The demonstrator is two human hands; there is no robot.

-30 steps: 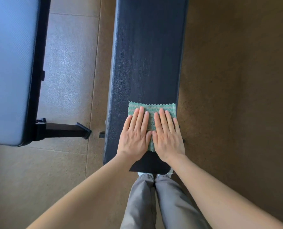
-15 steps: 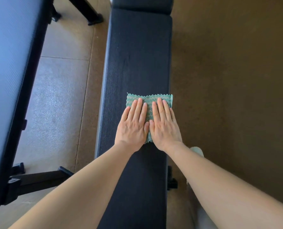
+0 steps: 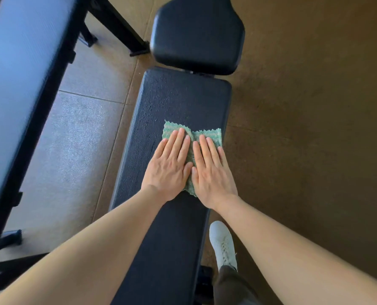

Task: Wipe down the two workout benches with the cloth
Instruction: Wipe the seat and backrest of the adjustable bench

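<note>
**A:** What's closest?

**B:** Two bare forearms come in from the bottom edge. A white shoe (image 3: pixel 222 243) stands on the floor (image 3: pixel 304 128) just right of the black desk (image 3: pixel 178 100). The leg above it is cut off.

**A:** And the grips?

**B:** The left grip (image 3: pixel 169 166) and right grip (image 3: pixel 213 172) lie side by side, fingers straight and flat. They press down on the cloth (image 3: pixel 214 134) rather than curling round it.

**A:** Where is the cloth exactly?

**B:** It lies flat on the desk's right half, its right edge at the pad's edge. Most of it is hidden under the palms.

**A:** How far along is the job?

**B:** Partway through this desk, I'd judge. Beyond the cloth there is a stretch of pad up to the far end, a strip on the left, and then the separate seat pad (image 3: pixel 196 34). Nothing on the surface shows which parts have been wiped.

**A:** And the other one?

**B:** The second bench (image 3: pixel 18 84) stands well apart on the left, cut off by the frame. I cannot tell whether it has been wiped.
</note>
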